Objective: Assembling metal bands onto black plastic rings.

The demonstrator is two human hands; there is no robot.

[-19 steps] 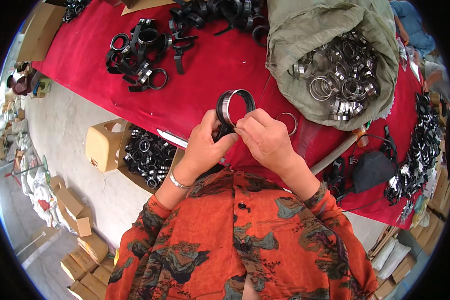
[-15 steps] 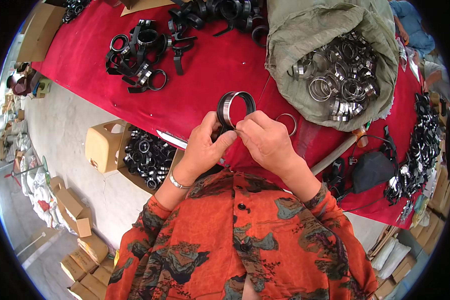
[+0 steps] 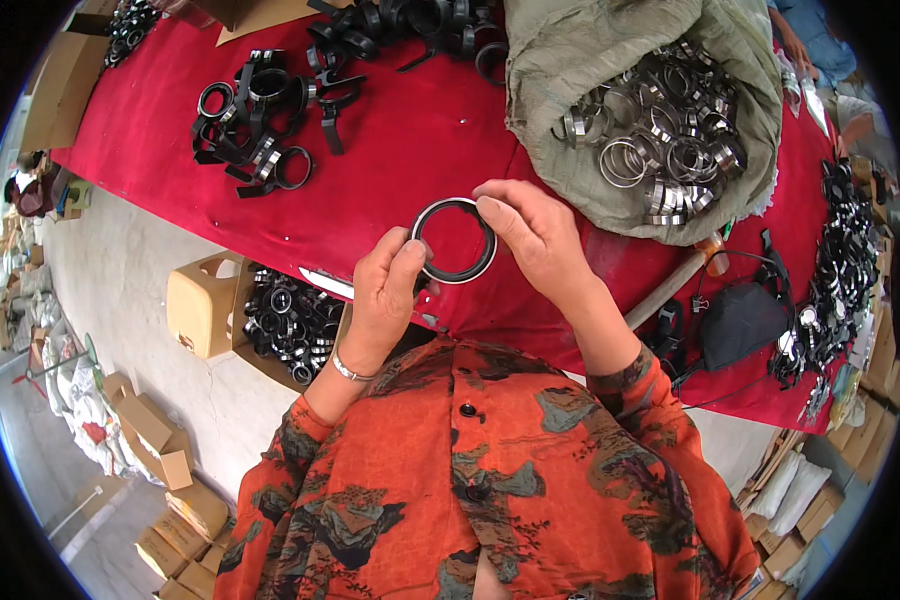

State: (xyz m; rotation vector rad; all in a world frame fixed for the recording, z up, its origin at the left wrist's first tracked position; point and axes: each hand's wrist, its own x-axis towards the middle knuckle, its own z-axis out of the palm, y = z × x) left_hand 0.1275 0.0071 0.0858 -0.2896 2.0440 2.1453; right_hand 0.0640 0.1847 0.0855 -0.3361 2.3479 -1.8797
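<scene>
- Black ring (image 3: pixel 454 241): thin, round, open centre, red table (image 3: pixel 400 160) showing through.
- Left hand (image 3: pixel 388 290) and right hand (image 3: pixel 530 232) pinch its opposite edges.

The person wears an orange, grey-patterned, dark-buttoned shirt (image 3: pixel 490 480) and, at nine o'clock of it, a thin silver wrist bangle (image 3: pixel 348 370).
</scene>
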